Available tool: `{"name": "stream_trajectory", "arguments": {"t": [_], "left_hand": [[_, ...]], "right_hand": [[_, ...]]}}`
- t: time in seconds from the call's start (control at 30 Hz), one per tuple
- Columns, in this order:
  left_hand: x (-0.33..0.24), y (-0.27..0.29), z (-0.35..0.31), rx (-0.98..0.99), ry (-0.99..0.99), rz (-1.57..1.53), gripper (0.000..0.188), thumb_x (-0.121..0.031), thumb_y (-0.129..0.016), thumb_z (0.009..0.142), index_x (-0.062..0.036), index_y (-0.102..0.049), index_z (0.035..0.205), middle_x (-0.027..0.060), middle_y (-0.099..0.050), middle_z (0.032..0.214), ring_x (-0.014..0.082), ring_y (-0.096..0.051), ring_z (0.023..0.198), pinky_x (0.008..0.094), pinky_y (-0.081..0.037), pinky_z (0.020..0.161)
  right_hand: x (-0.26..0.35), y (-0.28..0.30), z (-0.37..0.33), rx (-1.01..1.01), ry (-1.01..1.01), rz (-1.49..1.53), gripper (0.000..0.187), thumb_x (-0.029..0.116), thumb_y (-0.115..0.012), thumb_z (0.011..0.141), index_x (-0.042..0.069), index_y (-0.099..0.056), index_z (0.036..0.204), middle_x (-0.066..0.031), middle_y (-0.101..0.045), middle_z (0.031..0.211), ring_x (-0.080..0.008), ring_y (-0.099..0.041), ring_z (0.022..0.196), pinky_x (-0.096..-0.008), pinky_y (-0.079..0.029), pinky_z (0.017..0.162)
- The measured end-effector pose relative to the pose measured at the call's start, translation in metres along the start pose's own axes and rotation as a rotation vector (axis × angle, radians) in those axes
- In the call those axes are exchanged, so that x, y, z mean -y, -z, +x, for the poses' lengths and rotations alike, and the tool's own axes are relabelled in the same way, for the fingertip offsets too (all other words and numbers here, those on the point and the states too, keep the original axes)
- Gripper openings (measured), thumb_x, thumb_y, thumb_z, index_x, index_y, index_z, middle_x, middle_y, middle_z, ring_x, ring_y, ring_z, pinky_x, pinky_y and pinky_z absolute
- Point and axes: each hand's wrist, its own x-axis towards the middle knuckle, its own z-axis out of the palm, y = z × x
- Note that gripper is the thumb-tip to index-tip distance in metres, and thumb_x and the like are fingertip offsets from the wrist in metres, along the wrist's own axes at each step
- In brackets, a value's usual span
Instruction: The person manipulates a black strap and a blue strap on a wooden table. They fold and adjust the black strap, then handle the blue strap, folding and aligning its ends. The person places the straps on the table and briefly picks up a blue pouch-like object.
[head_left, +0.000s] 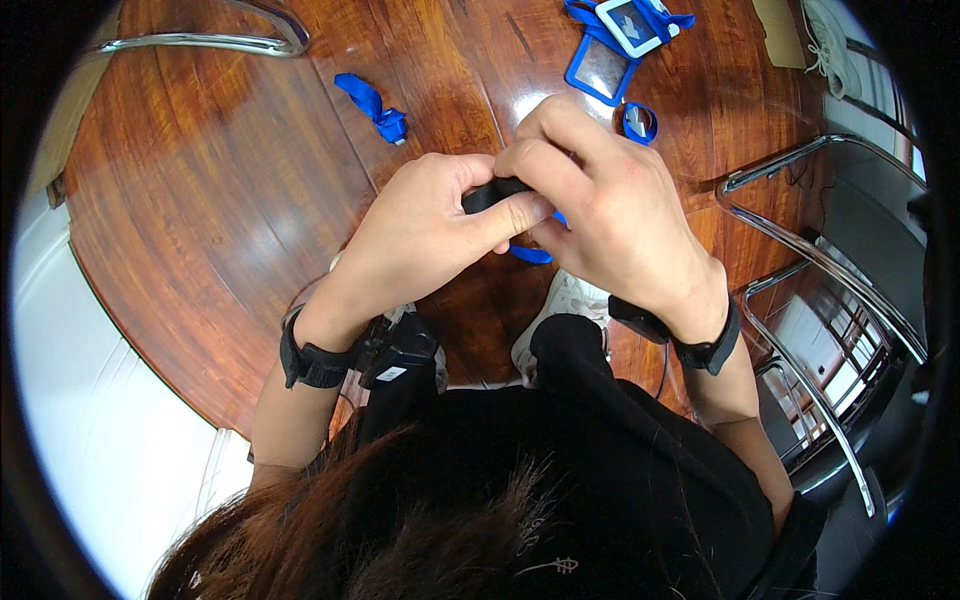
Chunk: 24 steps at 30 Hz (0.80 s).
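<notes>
In front of my body, my two hands meet over the wooden floor. My left hand (pixel 425 220) is closed, its thumb and fingers pinching a small black object (pixel 482 197) whose kind is partly hidden. From the right, my right hand (pixel 615 205) grips the same black object with bent fingers, covering its other end. A strip of blue ribbon (pixel 531 255) shows just below the hands; whether it joins the black object cannot be made out. Beyond the hands lie a folded blue strap (pixel 374 106) and a small coiled blue strap (pixel 639 123).
At the far side are a blue-framed card holder (pixel 602 70) and a white-framed one (pixel 632 27) with blue ribbon. Chrome-framed black chairs (pixel 815 240) stand to the right. A metal chair leg (pixel 200 41) crosses the far left. White shoes (pixel 560 300) are below my hands.
</notes>
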Motion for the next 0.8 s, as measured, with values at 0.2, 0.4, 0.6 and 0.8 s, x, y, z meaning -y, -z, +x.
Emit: {"name": "stream_trajectory", "arguments": {"t": [0.2, 0.4, 0.6, 0.8], "left_hand": [[-0.006, 0.012, -0.003, 0.170, 0.109, -0.229, 0.025, -0.025, -0.062, 0.091, 0.0003, -0.064, 0.094, 0.0014, -0.062, 0.067, 0.0035, -0.049, 0.052, 0.0186, -0.037, 0.047], [-0.007, 0.013, -0.002, 0.199, 0.095, -0.323, 0.020, -0.021, -0.061, 0.092, -0.0011, -0.064, 0.090, 0.0011, -0.062, 0.065, 0.0007, -0.044, 0.045, 0.0164, -0.032, 0.041], [-0.006, 0.015, -0.001, 0.175, 0.113, -0.243, 0.023, -0.022, -0.059, 0.093, -0.0009, -0.065, 0.085, 0.0014, -0.061, 0.061, 0.0014, -0.044, 0.044, 0.0171, -0.031, 0.040], [-0.003, 0.002, 0.000, 0.008, 0.106, -0.093, 0.030, -0.028, -0.063, 0.090, 0.0019, -0.065, 0.083, 0.0032, -0.061, 0.060, 0.0074, -0.053, 0.053, 0.0220, -0.039, 0.049]], "right_hand": [[-0.020, 0.004, -0.003, 0.008, -0.059, 0.533, 0.031, 0.006, -0.078, 0.068, 0.008, -0.068, 0.098, -0.0018, -0.053, 0.094, -0.0110, -0.047, 0.067, -0.0232, -0.041, 0.056], [-0.026, 0.004, -0.006, 0.048, -0.125, 0.754, 0.040, 0.012, -0.085, 0.061, 0.006, -0.071, 0.098, -0.0044, -0.058, 0.097, -0.0138, -0.057, 0.085, -0.0260, -0.047, 0.070], [-0.027, 0.007, -0.006, 0.048, -0.158, 0.718, 0.037, 0.010, -0.084, 0.063, 0.006, -0.071, 0.097, -0.0040, -0.059, 0.098, -0.0140, -0.059, 0.086, -0.0276, -0.049, 0.071], [-0.019, 0.010, 0.001, 0.028, -0.011, 0.235, 0.033, 0.006, -0.080, 0.063, 0.006, -0.068, 0.094, -0.0043, -0.057, 0.093, -0.0157, -0.060, 0.079, -0.0284, -0.051, 0.063]]}}
